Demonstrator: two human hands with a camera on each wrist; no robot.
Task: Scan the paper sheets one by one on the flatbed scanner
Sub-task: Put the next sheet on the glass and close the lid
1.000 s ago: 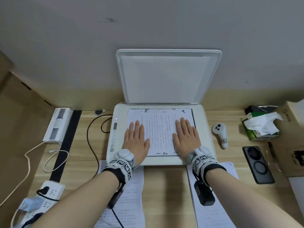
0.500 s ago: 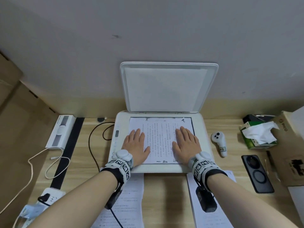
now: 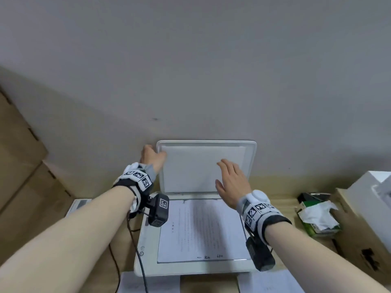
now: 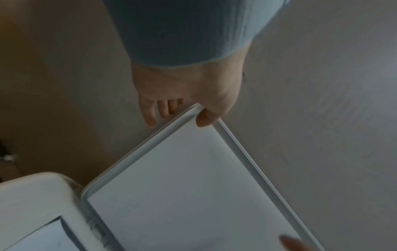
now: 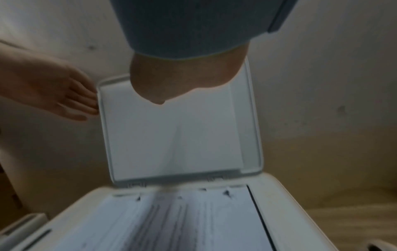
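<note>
The white flatbed scanner (image 3: 148, 256) stands on the desk with its lid (image 3: 190, 166) upright against the wall. A printed paper sheet (image 3: 201, 229) lies flat on the glass. My left hand (image 3: 152, 157) holds the lid's top left corner. In the left wrist view the thumb (image 4: 204, 118) lies on the lid's (image 4: 193, 186) inner rim and the fingers (image 4: 150, 117) reach behind it. My right hand (image 3: 230, 180) hovers in front of the lid's inner face, fingers relaxed and holding nothing. The right wrist view shows the lid (image 5: 171, 135) and the sheet (image 5: 171, 220) below.
A green tissue box (image 3: 317, 218) and a cardboard box (image 3: 359, 233) stand to the right. More printed sheets (image 3: 148, 282) (image 3: 270, 282) lie at the desk's front edge. A black cable (image 3: 135, 246) runs along the scanner's left side. Cardboard panels (image 3: 21, 166) lean at the left.
Both hands lifted off the sheet, where they lay flat, and rose to the lid. The left hand took hold of the lid's corner. The head view tilted upward.
</note>
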